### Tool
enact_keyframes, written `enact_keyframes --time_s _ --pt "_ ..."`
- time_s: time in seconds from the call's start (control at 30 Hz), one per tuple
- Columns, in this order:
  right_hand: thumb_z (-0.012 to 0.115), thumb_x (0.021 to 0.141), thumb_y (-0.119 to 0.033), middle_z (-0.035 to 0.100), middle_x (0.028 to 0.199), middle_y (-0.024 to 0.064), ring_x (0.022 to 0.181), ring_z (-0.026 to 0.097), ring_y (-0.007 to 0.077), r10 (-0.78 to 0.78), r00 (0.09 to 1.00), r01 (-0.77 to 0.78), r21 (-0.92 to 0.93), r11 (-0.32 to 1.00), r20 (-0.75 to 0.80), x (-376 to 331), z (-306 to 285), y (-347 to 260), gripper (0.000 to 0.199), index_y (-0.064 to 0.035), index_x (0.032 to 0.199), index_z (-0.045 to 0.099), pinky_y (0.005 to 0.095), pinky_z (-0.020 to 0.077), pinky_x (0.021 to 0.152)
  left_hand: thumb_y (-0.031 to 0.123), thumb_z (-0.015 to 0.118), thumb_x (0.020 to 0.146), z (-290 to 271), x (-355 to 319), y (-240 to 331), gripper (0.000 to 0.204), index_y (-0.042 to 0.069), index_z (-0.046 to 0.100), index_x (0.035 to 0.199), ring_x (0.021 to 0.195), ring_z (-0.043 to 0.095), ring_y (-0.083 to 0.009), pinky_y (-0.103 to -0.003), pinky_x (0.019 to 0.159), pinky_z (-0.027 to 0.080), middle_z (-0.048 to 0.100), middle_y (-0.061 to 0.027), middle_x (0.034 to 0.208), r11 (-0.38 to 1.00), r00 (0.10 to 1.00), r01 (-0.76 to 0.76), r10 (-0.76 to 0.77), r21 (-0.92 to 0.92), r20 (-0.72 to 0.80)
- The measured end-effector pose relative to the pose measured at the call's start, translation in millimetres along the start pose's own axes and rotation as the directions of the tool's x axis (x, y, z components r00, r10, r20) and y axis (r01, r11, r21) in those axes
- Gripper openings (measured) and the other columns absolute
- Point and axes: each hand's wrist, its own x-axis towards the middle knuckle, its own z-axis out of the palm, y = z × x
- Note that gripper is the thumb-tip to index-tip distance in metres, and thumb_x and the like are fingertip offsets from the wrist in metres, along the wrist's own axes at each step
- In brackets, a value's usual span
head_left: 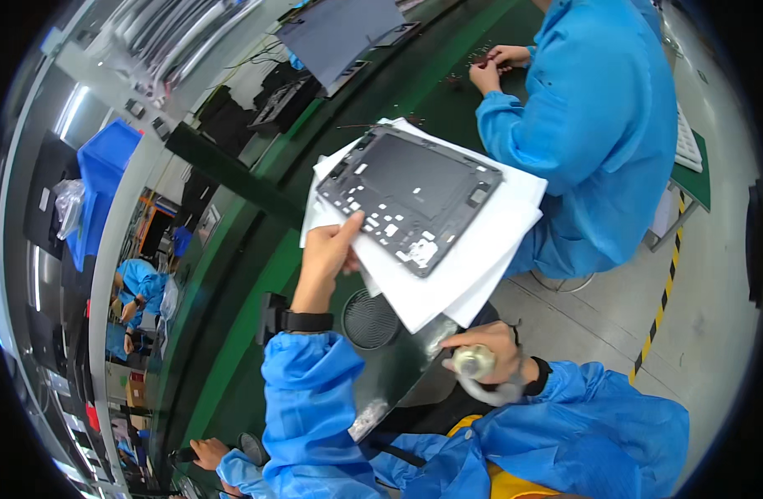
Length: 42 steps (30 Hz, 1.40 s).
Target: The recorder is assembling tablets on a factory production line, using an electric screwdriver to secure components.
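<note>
Raised carelessly, the round brass-coloured object (473, 362) nearest me could scratch the work, I judge; my right hand (506, 348) curls around it, low; beyond, my left hand (325, 254), forearm reaching forward, pinches the near-left edge of the dark grey tablet housing (406, 191), which lies on white paper sheets (460, 270); gripped at one edge, the housing might slide off them if my thumb eases.
</note>
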Motion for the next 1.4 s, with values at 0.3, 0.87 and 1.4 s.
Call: enact_keyframes --time_s 0.3,0.87,1.4 --pt "0.071 0.069 -0.009 0.057 0.108 0.0092 0.100 0.053 0.0161 0.166 0.844 -0.109 0.141 0.984 -0.509 40.9 -111.0 -44.8 0.044 -0.0004 0.109 0.057 0.0310 0.0409 0.087 0.021 0.058 0.082 1.3 1.7 11.7 0.026 -0.002 0.060 0.069 0.040 0.052 -0.0111 -0.021 0.036 0.038 0.057 -0.0067 0.055 0.998 0.999 0.046 -0.047 -0.044 -0.002" --pt "0.068 0.077 -0.017 0.055 0.101 0.0051 0.079 0.058 0.0115 0.356 0.916 -0.291 0.306 0.907 -0.186 59.6 -126.5 -41.9 0.046 -0.0047 0.119 0.053 0.0245 0.0523 0.061 0.001 0.052 0.080 33.2 -0.6 3.6 0.021 -0.007 0.051 0.100 0.081 0.061 -0.0222 -0.033 0.072 0.051 0.058 -0.0159 0.097 0.750 0.984 -0.128 0.176 -0.649 0.010" --pt "0.069 0.076 -0.012 0.056 0.115 0.0035 0.088 0.056 0.0100 0.317 0.827 -0.180 0.315 0.932 -0.464 -4.9 -87.2 -73.4 0.043 -0.0028 0.115 0.055 0.0248 0.0536 0.064 0.016 0.052 0.084 26.3 -6.6 4.8 0.029 -0.001 0.054 0.107 0.086 0.062 -0.0248 -0.035 0.077 0.051 0.062 -0.0120 0.101 0.606 0.916 0.097 0.257 -0.790 0.309"
